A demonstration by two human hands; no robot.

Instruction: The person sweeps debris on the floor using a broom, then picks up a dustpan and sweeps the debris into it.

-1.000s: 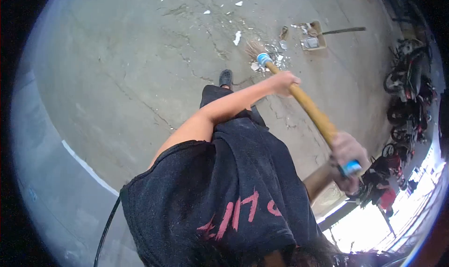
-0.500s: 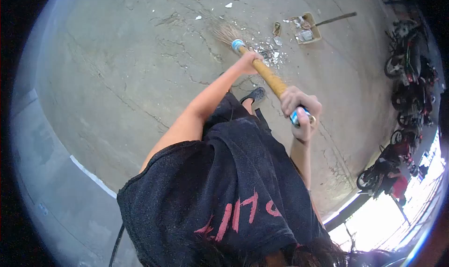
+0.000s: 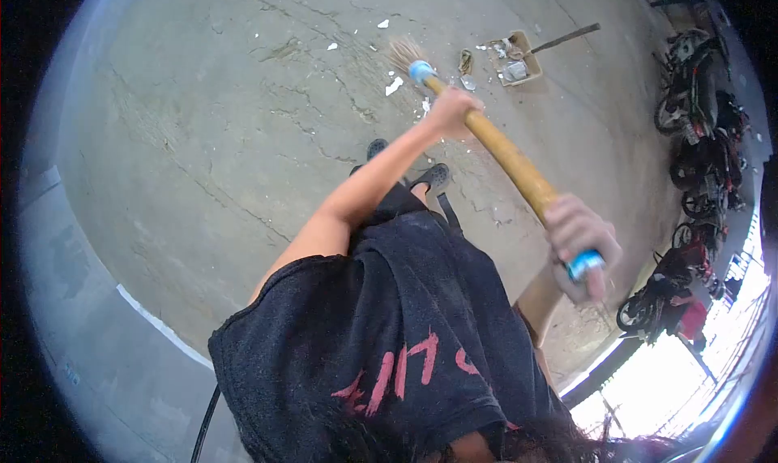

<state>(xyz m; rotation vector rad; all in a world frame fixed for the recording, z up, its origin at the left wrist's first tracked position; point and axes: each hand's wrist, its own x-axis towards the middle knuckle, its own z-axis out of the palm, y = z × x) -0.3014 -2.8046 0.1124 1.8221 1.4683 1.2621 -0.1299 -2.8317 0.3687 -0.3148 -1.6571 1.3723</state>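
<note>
A broom (image 3: pixel 512 160) with a thick yellowish handle slants across the view, its straw bristles (image 3: pixel 403 55) at the floor on the far side. My left hand (image 3: pixel 455 113) is closed round the lower handle, just above the blue binding. Higher up, my right hand (image 3: pixel 581 240) wraps the handle near its blue-banded top end; it is slightly blurred by motion. White scraps (image 3: pixel 394 86) lie on the floor around the bristles, some partly hidden by the broom and my left forearm.
A dustpan-like tray (image 3: pixel 532 60) with a long dark handle holds scraps and lies beyond the broom. A brown item (image 3: pixel 465 61) rests beside it. Parked motorcycles (image 3: pixel 689 155) line the right side. The concrete floor (image 3: pixel 219 139) is cracked. My dark clogs (image 3: pixel 436 176) stand below.
Both hands have moved to the right with the broom, the right hand also downward in view. The bristles have shifted slightly right, and the scraps by them are spread differently.
</note>
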